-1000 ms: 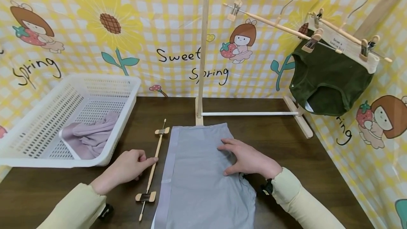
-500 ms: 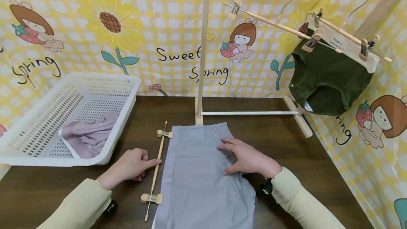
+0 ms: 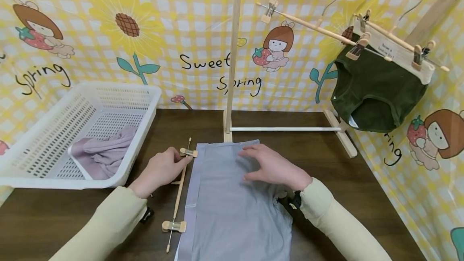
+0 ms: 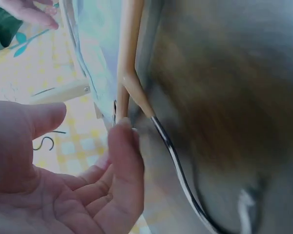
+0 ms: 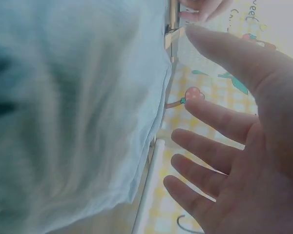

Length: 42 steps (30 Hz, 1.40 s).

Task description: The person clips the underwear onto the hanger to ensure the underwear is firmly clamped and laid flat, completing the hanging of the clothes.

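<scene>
A pale grey-lavender garment (image 3: pixel 232 200) lies flat on the table, its wide waistband along the left edge. Beside that waistband lies a wooden clip hanger (image 3: pixel 179 194) with a metal hook (image 4: pixel 178 168). My left hand (image 3: pixel 161 170) is at the hanger's far clip (image 3: pixel 189 152). In the left wrist view its thumb stands apart from the index finger, which touches the hanger near that end. The near clip (image 3: pixel 174 226) overlaps the waistband's edge. Over the garment's far right part, my right hand (image 3: pixel 273 166) spreads its fingers and holds nothing.
A white plastic basket (image 3: pixel 146 132) at the left contains a mauve garment (image 3: pixel 108 154). Behind, a drying rack (image 3: pixel 233 51) carries dark green underpants (image 3: pixel 377 88) on a clip hanger and another clip hanger (image 3: pixel 311 27) before it.
The hanger has shifted right, up to the waistband. My left hand has gone from the middle of its bar to the far clip. My right hand has moved slightly left and farther back.
</scene>
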Tool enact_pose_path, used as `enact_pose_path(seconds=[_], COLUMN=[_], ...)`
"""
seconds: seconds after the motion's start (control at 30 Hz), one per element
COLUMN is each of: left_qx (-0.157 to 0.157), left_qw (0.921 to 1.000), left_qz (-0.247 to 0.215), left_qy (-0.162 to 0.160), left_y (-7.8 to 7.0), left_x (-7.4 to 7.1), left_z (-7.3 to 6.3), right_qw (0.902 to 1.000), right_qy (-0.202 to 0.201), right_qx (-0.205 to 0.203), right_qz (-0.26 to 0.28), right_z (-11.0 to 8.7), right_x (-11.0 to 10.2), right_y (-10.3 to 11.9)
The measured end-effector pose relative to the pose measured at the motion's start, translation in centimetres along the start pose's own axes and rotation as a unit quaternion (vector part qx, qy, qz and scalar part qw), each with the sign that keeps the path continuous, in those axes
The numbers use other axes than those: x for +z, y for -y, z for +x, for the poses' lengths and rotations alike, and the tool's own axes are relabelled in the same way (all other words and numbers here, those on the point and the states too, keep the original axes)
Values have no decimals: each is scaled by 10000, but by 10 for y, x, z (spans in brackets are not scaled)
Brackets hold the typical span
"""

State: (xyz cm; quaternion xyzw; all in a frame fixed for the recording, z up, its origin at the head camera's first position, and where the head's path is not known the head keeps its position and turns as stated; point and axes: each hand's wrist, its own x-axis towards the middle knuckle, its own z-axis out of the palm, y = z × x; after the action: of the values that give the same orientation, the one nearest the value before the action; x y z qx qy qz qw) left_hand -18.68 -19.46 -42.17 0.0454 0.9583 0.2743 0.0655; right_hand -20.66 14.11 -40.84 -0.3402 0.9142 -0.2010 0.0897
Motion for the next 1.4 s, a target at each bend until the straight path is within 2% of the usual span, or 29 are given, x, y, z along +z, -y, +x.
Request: enact_pose_path(seconds=[0.23,0.43,0.6,0.8,1.0,1.2,1.4], left_qx=[-362,-586,-547,-440,-326,-439,-205], left_qw=[9989,9975,9978,9982,9989,9975,9989], left_qz=[3,41,203,230,200,238,215], left_qy=[289,382,317,337,278,494,350], left_y=[1,9,13,17,14,12,10], left_x=[2,-3,-3,1,0,-2,-2], left_z=[27,33,32,33,35,40,42], right_qw=[10000,9997,9995,9999,9997,9992,9987], right_qy=[-14,-85,-92,92,144,167,154], right_qx=[33,-231,-286,-39,190,270,225], right_qz=[-23,83,13,-26,-67,-244,-430], right_z=[36,66,82,94,102,115,125], right_x=[1,8,15,20,25,31,39], right_y=[9,19,29,41,42,41,44])
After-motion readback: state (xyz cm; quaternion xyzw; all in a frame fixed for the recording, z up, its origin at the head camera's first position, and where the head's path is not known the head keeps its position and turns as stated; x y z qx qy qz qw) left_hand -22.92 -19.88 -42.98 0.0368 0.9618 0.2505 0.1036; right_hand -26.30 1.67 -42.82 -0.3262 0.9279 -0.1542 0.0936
